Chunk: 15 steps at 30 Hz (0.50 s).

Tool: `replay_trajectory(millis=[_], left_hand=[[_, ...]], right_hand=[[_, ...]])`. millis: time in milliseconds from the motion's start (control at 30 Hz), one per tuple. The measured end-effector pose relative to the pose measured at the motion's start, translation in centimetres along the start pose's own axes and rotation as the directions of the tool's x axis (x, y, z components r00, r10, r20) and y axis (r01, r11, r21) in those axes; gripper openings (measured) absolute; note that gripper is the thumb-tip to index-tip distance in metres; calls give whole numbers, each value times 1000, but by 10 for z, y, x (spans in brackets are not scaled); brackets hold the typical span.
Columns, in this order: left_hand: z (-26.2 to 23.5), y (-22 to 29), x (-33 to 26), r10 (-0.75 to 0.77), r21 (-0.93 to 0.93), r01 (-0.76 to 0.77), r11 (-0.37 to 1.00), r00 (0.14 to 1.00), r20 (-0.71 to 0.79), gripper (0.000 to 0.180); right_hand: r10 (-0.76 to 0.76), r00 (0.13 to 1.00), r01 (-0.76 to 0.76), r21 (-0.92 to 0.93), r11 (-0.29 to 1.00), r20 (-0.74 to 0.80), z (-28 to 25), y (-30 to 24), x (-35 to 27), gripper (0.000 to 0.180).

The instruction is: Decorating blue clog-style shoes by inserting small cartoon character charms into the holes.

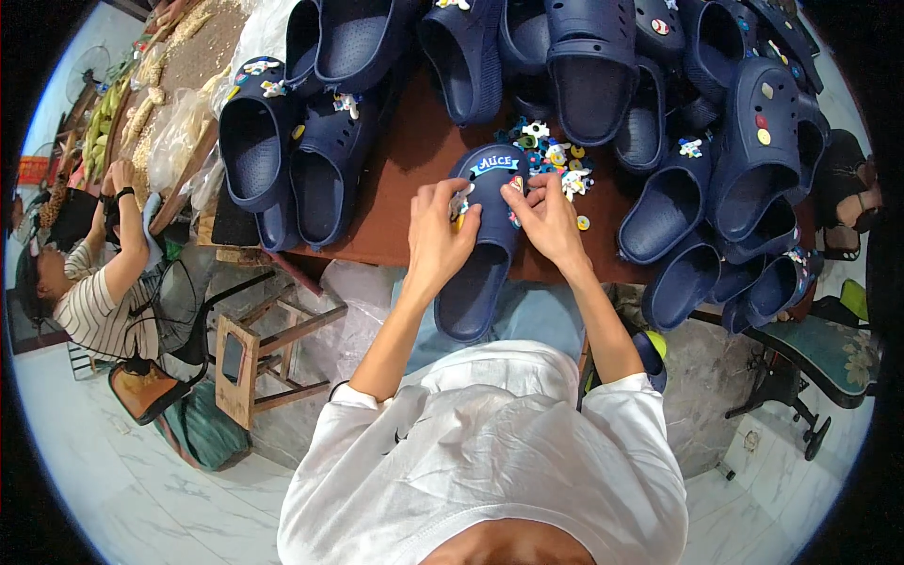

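Note:
A navy clog (476, 292) lies at the table's front edge, its toe pointing away from me and its heel toward my lap. Across the toe sits a blue banner-shaped charm (495, 166) with white lettering. My left hand (441, 231) is closed on the clog's left side, beside a small white-and-yellow charm partly hidden by the fingers. On the right side, my right hand (549, 224) pinches a small charm (517, 186) against the upper; the fingers cover much of it. A loose pile of colourful charms (565, 158) lies just beyond the right hand.
Navy clogs crowd the brown table (395, 212), with a pair (325, 188) at left and a heap (664, 207) at right. A wooden stool (247, 367) stands lower left. Farther left, another person (104, 282) works beside corn cobs (104, 122). A chair (829, 353) is at right.

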<state>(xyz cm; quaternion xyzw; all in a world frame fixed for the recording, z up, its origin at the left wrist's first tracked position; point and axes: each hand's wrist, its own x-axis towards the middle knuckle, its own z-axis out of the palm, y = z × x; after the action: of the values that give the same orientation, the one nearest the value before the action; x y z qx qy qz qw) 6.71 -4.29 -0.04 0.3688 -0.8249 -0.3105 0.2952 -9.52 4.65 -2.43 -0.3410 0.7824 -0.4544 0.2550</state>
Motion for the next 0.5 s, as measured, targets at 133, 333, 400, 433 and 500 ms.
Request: replay_trajectory(millis=[133, 333, 400, 433, 500], left_hand=[[13, 4, 3, -20, -12, 21, 1000, 999, 30, 28], [21, 17, 9, -1, -94, 5, 996, 999, 48, 29], [21, 14, 15, 18, -22, -17, 1000, 999, 39, 29], [24, 11, 19, 21, -30, -20, 999, 999, 34, 29], [33, 7, 27, 44, -15, -44, 999, 999, 13, 30]], right_hand=[[-2, 999, -2, -133, 991, -32, -4, 2, 13, 63], [41, 997, -25, -210, 977, 71, -25, 3, 26, 57], [30, 995, 9, -399, 917, 91, -26, -5, 27, 62], [50, 992, 0, -397, 918, 115, -28, -8, 27, 68], [65, 988, -7, -391, 920, 136, -30, -11, 30, 66]])
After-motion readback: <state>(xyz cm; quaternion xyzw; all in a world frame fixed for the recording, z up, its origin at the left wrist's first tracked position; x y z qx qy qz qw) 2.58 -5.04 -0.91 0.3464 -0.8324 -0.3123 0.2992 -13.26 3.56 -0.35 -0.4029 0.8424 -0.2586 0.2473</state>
